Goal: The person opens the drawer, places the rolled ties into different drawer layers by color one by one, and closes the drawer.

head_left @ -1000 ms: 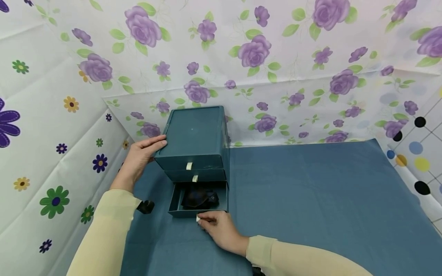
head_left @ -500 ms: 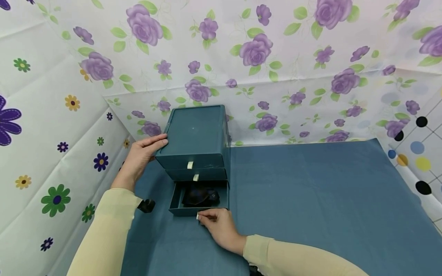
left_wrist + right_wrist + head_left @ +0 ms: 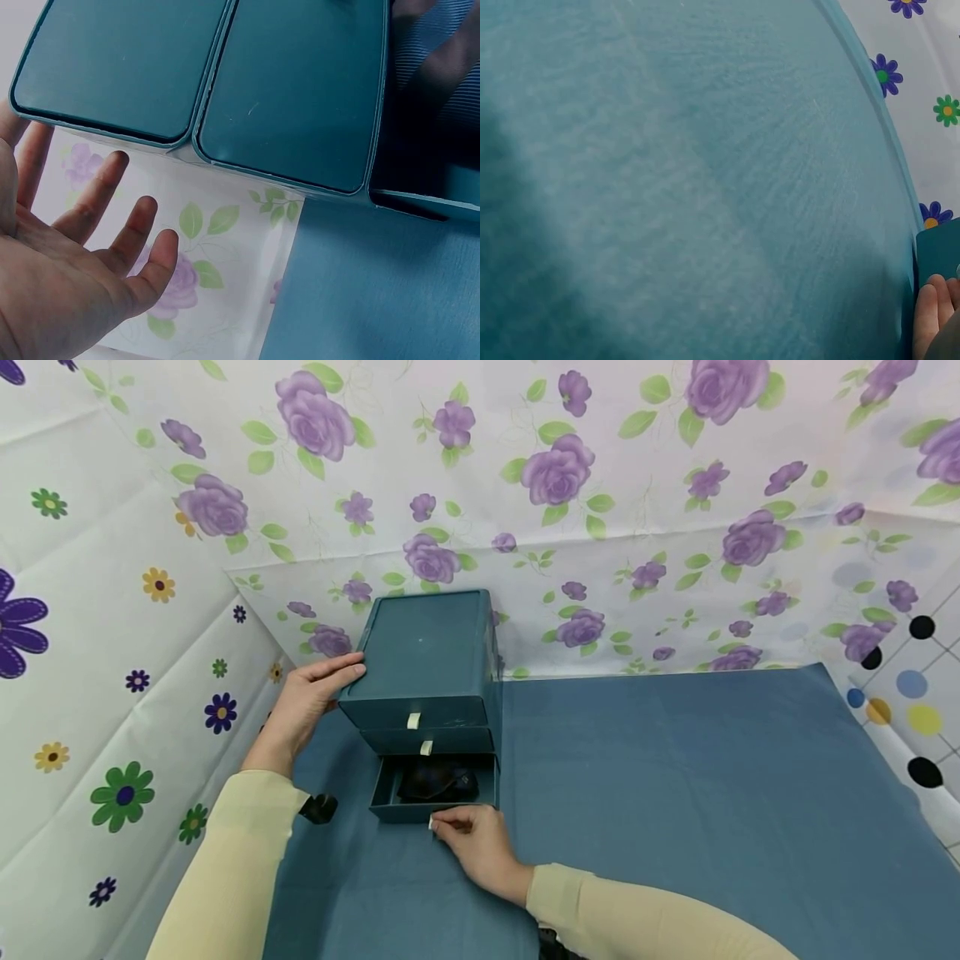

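Observation:
A dark teal drawer cabinet [image 3: 423, 647] stands against the back sheet, its upper two drawers closed. The bottom drawer [image 3: 397, 812] is pulled out, and a dark bundle [image 3: 435, 783] lies in it. In the left wrist view this bundle shows as dark cloth with blue stripes [image 3: 431, 64]. My left hand [image 3: 300, 702] rests against the cabinet's upper left edge, its fingers loosely spread. At the front of the bottom drawer, my right hand [image 3: 483, 852] pinches the small pale pull tab [image 3: 432, 823] between thumb and fingers. Only a few fingertips [image 3: 928, 304] show in the right wrist view.
A blue cloth [image 3: 660, 793] covers the table. Behind the cabinet hangs a purple-flowered sheet [image 3: 637, 527], and a daisy-patterned sheet [image 3: 165, 652] closes the left side. Pale pull tabs [image 3: 413, 721] mark the upper drawers.
The bottom drawer has slid slightly inward, toward the cabinet, with my right hand moving along on its tab. My left hand stays at the cabinet's edge.

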Demonstrator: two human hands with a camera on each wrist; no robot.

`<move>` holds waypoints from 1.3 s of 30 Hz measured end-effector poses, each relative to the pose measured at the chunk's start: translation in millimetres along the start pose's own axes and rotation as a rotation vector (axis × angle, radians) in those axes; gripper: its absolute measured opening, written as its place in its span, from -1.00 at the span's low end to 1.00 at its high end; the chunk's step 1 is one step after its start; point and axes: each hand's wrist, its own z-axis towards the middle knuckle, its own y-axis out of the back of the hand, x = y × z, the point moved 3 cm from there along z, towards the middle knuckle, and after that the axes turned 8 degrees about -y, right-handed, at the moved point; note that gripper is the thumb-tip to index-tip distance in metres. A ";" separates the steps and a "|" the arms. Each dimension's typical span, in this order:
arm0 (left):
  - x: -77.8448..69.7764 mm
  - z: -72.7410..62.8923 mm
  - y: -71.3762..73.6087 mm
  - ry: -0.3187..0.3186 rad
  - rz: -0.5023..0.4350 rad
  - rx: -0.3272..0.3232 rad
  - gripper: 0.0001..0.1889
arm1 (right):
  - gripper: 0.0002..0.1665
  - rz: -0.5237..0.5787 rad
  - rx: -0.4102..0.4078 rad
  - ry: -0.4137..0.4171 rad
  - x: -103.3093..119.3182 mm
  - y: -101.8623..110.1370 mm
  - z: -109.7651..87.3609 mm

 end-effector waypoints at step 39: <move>12.2 9.9 3.4 0.023 0.000 -0.017 -0.44 | -0.78 -0.049 -0.044 0.060 3.9 12.2 30.6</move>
